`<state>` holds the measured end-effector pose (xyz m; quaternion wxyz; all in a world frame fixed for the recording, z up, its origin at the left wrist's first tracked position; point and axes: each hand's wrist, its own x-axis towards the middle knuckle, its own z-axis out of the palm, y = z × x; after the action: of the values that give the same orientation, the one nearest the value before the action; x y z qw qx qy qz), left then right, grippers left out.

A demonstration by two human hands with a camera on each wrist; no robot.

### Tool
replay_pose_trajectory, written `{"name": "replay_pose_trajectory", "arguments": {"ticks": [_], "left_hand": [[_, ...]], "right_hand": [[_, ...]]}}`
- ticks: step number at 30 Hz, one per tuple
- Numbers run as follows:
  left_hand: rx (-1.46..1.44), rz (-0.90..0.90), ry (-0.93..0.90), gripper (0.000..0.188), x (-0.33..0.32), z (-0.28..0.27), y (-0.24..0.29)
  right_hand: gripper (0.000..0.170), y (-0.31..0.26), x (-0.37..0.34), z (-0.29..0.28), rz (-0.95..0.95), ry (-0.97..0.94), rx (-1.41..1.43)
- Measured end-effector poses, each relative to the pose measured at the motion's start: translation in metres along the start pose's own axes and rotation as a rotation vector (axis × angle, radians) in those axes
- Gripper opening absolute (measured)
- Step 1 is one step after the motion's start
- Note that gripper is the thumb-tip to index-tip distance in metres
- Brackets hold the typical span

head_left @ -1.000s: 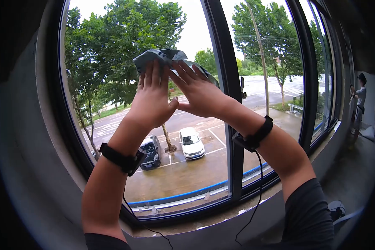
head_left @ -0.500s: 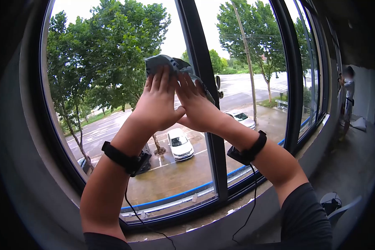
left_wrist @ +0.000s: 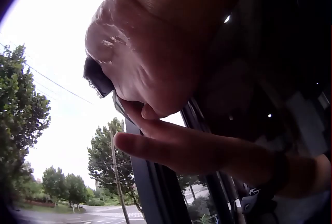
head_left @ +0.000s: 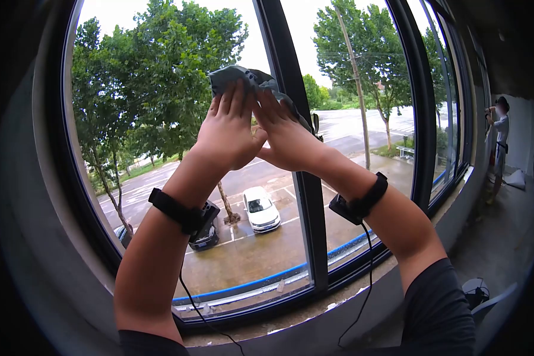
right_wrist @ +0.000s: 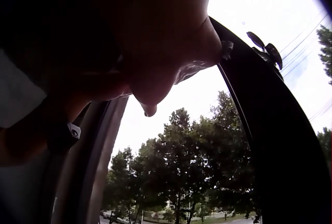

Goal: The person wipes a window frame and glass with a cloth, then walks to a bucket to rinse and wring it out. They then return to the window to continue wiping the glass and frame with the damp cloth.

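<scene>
A grey-green cloth with dark spots (head_left: 234,74) lies bunched against the window pane, its right end overlapping the dark upright frame bar (head_left: 288,71). My left hand (head_left: 228,133) presses its extended fingers on the cloth's left part. Beside it, my right hand (head_left: 291,139) lays straight fingers over the right part, near the bar. The two thumbs come together between the palms. In the left wrist view, a dark edge of cloth (left_wrist: 96,76) shows past the left hand. The right wrist view shows a bit of cloth (right_wrist: 226,49) at the bar.
A window handle (head_left: 315,123) sits on the upright bar, just right of the cloth. Below runs the rough sill (head_left: 291,323). Black cables (head_left: 371,279) hang from both wrist cameras. Another person (head_left: 500,130) stands farther along the wall. Trees and a white car (head_left: 261,209) are outside.
Both hands have slid right across the pane with the cloth, which now reaches the upright bar. The head view has shifted too. The fingers stay extended on the cloth.
</scene>
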<state>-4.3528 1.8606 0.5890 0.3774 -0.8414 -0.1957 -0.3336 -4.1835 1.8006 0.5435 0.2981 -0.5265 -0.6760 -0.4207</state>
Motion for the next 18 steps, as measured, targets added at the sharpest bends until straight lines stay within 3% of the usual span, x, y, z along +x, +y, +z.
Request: {"name": "replay_pose_trajectory", "arguments": {"ticks": [8, 18], "left_hand": [[-0.026, -0.080, 0.077, 0.084, 0.005, -0.005, -0.018], [0.044, -0.173, 0.044, 0.082, -0.056, -0.028, -0.090]], "right_hand": [[0.108, -0.004, 0.031, -0.006, -0.017, -0.028, -0.032], [0.106, -0.076, 0.086, 0.018, -0.133, 0.019, -0.037]]}}
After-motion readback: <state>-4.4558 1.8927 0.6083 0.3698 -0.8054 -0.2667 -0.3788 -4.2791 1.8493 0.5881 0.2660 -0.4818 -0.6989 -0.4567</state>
